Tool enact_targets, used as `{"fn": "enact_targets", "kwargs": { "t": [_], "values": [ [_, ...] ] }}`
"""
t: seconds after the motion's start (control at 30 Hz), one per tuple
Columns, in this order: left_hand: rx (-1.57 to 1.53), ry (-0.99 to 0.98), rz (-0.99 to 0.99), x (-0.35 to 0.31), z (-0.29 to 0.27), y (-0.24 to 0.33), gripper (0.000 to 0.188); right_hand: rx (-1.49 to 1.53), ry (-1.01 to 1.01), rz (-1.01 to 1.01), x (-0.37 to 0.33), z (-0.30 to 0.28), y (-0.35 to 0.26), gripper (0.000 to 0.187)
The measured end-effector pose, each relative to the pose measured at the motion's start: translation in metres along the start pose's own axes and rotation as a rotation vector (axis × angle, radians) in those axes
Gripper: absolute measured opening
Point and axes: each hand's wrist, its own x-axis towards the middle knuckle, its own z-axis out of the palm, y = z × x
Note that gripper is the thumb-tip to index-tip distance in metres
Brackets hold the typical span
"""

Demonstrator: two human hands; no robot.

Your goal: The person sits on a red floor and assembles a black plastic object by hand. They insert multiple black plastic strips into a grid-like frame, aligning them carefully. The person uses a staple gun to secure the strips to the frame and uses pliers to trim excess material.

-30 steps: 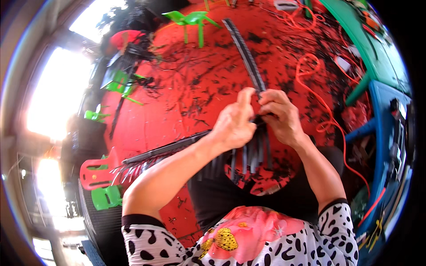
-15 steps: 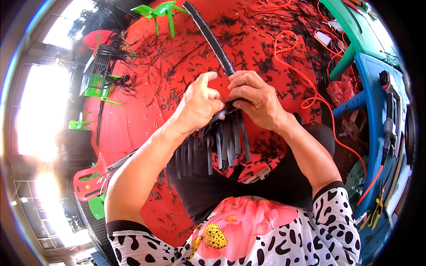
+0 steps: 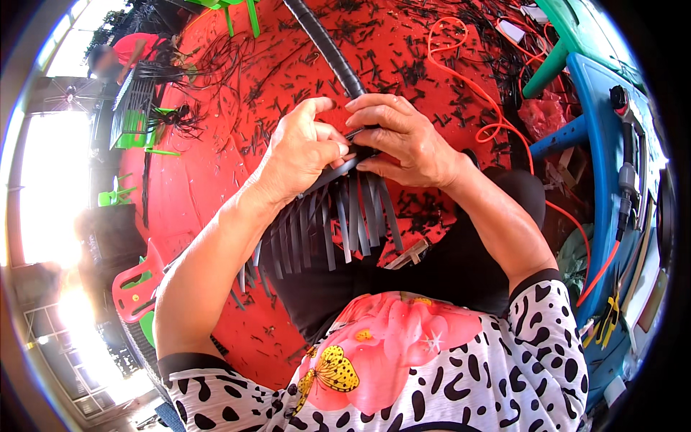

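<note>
A black rod wrapped in flat strip (image 3: 327,50) slants up and away from between my hands. Below them hangs a fringe of flat dark strips (image 3: 353,223) from a curved black band, over my lap. My left hand (image 3: 299,151) is closed at the left of the band, thumb and bent fingers pinching a dark strip, with the index finger raised. My right hand (image 3: 407,140) curls round the rod's near end and the top of the fringe, its fingertips on the black strip. The fingers partly hide where rod and strips meet.
Black offcuts litter the red floor (image 3: 237,169). An orange cord (image 3: 497,108) runs to a black tool (image 3: 628,169) on the blue table (image 3: 586,79) at right. Yellow-handled pliers (image 3: 610,320) lie nearby. A red chair (image 3: 137,284) stands left; another person (image 3: 137,49) sits at far left.
Both hands and the work have shifted slightly up and left in view. My right fingers have spread a little along the rod's end, and the left fingers have moved in closer.
</note>
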Motion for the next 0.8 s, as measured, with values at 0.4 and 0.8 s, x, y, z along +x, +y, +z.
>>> {"fn": "enact_targets", "kwargs": {
  "t": [0.4,0.8],
  "values": [
    [0.2,0.033,0.116,-0.001,-0.005,-0.011,0.025,-0.134,0.132,-0.094,0.0,0.013,0.0,0.021],
    [0.317,0.091,0.114,0.004,-0.015,-0.01,0.011,-0.184,0.286,-0.068,0.008,0.031,0.003,0.015]
  ]
}}
